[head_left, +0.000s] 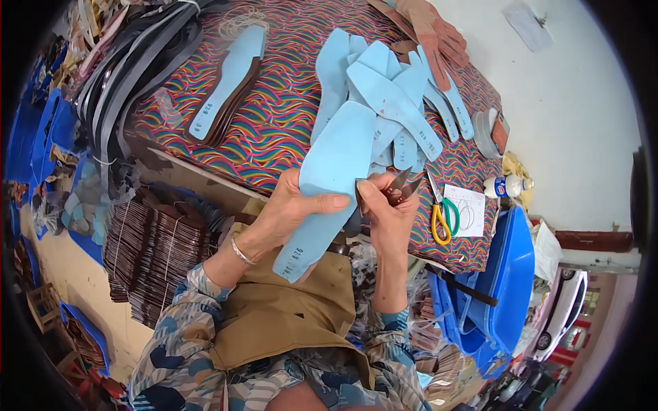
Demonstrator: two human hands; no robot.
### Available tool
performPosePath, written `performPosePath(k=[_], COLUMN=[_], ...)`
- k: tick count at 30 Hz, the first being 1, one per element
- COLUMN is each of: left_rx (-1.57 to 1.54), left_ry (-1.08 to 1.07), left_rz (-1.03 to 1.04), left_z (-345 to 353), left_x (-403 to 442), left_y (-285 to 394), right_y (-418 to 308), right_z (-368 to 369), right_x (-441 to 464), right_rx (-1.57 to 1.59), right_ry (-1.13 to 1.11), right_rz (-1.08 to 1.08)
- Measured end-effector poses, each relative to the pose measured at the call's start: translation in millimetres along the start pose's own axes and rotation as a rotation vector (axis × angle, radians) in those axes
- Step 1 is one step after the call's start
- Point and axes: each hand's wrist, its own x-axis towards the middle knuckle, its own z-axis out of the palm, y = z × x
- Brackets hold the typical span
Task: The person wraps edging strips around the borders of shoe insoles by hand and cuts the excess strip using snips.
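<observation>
My left hand (295, 207) is closed around a light blue shoe insole (340, 147), its thumb flat across the face. The insole is tilted over my lap, with stamped numbers at its lower end. My right hand (389, 212) is closed at the insole's right edge, where thumb and finger pinch a small dark piece. Tucked in the same hand are small snips (403, 185), their two pointed dark blades sticking up and apart. The handle is hidden by my fingers. Just beyond lies a loose pile of blue insoles (391, 96).
A neat insole stack (229, 89) lies at the left of the patterned table (281, 89), near dark strips (130, 75). Yellow-and-green-handled scissors (440, 222), paper (469, 212) and a white bottle (506, 185) are at right. Blue bins (504, 288) and tied brown bundles (154, 243) flank me.
</observation>
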Motion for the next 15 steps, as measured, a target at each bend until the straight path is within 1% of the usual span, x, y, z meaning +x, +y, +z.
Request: performPosePath(k=[1,2,3,4,5,6,8,9,10,12,13,14,15], left_rx=[-0.065,-0.129,-0.141,-0.151,-0.161,-0.173,-0.212,-0.257,-0.268,-0.25,-0.253,-0.275,-0.297], left_ry=[0.018,0.036,0.045,0.077,0.109,0.119,0.159,0.183,0.195,0.171,0.181,0.196,0.209], left_rz=[0.008,0.018,0.023,0.079,0.135,0.143,0.168,0.211,0.219,0.211,0.215,0.208,0.202], left_z=[-0.9,-2.7,-6.1,-10.5,-15.0,-20.9,-31.0,-29.1,-36.3,-51.2,-55.0,-57.0,-59.4], left_x=[0.7,1.9,3.1,5.4,7.4,9.6,11.4,12.2,12.3,12.6,12.2,11.7,11.5], left_y=[2.4,4.7,5.4,5.9,9.5,17.0,39.3,48.2,50.5,55.4,58.2,60.7,62.4], right_y=[2.4,0.1,-5.4,-8.2,-6.6,-4.2,1.2,-0.6,4.1,21.8,30.2,32.0,32.9], right_z=[7.8,16.8,27.2,35.3,36.8,43.8,57.9,55.1,60.0,71.7,72.7,79.0,84.8], right_x=[2.5,4.3,5.7,8.4,9.7,9.5,5.8,0.4,-2.5,-7.6,-11.9,-12.3,-12.2], right_rx=[-0.064,-0.073,-0.204,-0.334,-0.391,-0.401,-0.308,-0.448,-0.457,-0.607,-0.684,-0.684,-0.692], right_ry=[0.013,0.002,0.052,0.1,0.067,0.052,-0.019,-0.15,-0.165,-0.131,-0.136,-0.144,-0.132], right_rz=[-0.113,-0.107,-0.121,-0.139,-0.151,-0.148,-0.058,0.024,0.028,-0.217,-0.278,-0.274,-0.328])
